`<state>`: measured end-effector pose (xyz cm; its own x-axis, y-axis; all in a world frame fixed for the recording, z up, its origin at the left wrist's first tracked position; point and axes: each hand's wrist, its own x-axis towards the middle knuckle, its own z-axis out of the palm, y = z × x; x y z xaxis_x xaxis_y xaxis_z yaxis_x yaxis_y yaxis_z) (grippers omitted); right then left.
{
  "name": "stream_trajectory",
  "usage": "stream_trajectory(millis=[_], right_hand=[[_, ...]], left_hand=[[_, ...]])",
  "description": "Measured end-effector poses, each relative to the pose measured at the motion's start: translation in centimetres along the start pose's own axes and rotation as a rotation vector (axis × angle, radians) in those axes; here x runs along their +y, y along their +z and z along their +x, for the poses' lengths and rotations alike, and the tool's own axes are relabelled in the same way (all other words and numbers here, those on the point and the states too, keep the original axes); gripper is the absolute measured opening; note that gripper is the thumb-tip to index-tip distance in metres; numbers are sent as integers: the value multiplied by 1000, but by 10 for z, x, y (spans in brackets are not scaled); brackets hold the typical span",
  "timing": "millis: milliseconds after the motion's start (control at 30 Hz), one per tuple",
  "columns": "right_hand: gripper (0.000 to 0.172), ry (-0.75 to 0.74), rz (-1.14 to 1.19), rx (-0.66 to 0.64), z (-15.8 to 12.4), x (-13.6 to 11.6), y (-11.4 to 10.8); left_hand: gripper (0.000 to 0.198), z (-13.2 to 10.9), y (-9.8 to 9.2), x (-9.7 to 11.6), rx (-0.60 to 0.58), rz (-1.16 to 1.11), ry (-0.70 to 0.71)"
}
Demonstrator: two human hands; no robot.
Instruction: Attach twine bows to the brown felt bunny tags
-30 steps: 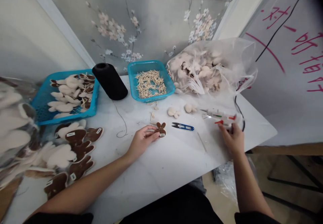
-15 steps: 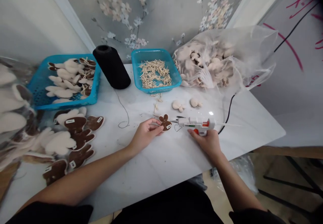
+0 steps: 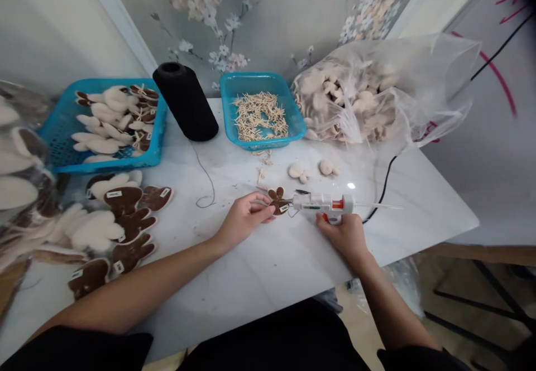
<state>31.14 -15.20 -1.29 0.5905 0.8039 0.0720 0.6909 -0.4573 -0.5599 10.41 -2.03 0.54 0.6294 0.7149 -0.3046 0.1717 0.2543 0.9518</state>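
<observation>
Nothing legible from where I stand. White label (image 3: 283, 209) on small brown rabbit-shaped piece (image 3: 276, 195) in left grip (image 3: 244, 216): dark print, too tiny to make out. More white labels (image 3: 114, 194) on larger brown pieces (image 3: 130, 198) at tabletop's left, lettering equally small (squinting no help). Glue gun (image 3: 312, 201) in right grip (image 3: 348, 236): green marking on barrel, bluish oval lower down, neither readable. Board (image 3: 489, 164) at right: red handwritten strokes (image 3: 500, 75), only partly in view; more red beside clear bag (image 3: 352, 109).
</observation>
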Motion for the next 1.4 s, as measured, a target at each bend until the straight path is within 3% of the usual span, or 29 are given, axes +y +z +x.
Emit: stream_trajectory(millis=[867, 967, 1100, 1233, 1400], right_hand=[[41, -14, -82, 62, -4, 3, -4], [43, 88, -88, 163, 2, 20, -16], [52, 196, -187, 308, 26, 68, -37], [61, 234, -287, 321, 52, 111, -53], [66, 265, -353, 309, 59, 128, -60]], left_hand=[[31, 0, 0, 2, 7, -49, 1], [32, 1, -2, 1, 2, -66, 8], [33, 0, -4, 0, -11, -64, 3], [30, -2, -4, -2, -37, -67, 7], [28, -8, 0, -1, -73, -63, -16]])
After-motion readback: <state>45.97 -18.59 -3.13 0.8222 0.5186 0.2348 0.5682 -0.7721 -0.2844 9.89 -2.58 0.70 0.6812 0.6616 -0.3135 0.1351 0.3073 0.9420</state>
